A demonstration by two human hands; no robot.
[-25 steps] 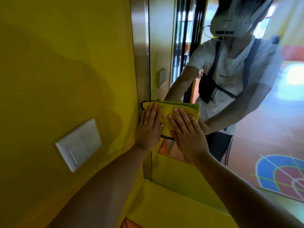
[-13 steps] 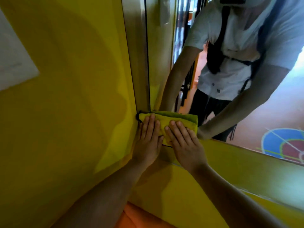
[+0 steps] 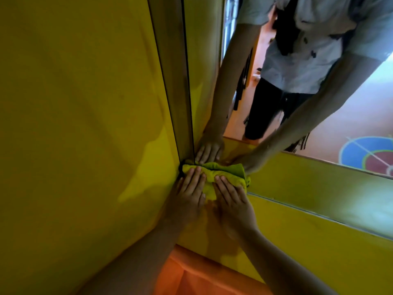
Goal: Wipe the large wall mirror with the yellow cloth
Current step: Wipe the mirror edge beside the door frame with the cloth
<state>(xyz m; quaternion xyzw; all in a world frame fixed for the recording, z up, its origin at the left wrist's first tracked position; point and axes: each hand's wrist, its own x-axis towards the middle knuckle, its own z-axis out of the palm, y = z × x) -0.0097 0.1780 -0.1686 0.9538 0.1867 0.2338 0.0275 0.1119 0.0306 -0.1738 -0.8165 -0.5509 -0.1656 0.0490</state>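
Note:
A folded yellow cloth (image 3: 221,174) lies bunched against the bottom left corner of the large wall mirror (image 3: 319,128). My left hand (image 3: 188,193) presses flat on the cloth's left end, right beside the metal mirror frame (image 3: 173,92). My right hand (image 3: 231,199) presses flat on the cloth's right part, fingers straight. Both palms lie over the yellow panel below the glass. The mirror shows my own arms, white shirt and dark trousers. The cloth's lower part is hidden under my hands.
A yellow wall (image 3: 80,124) stands close on the left, meeting the mirror at the corner. A yellow skirting panel (image 3: 308,226) runs under the glass. Orange floor (image 3: 191,275) shows below. A blue and red floor marking (image 3: 370,156) appears in the reflection.
Both hands have slid the cloth down the glass from mid height to the mirror's bottom corner. The view has tilted down, and the wall switch plate has left the frame.

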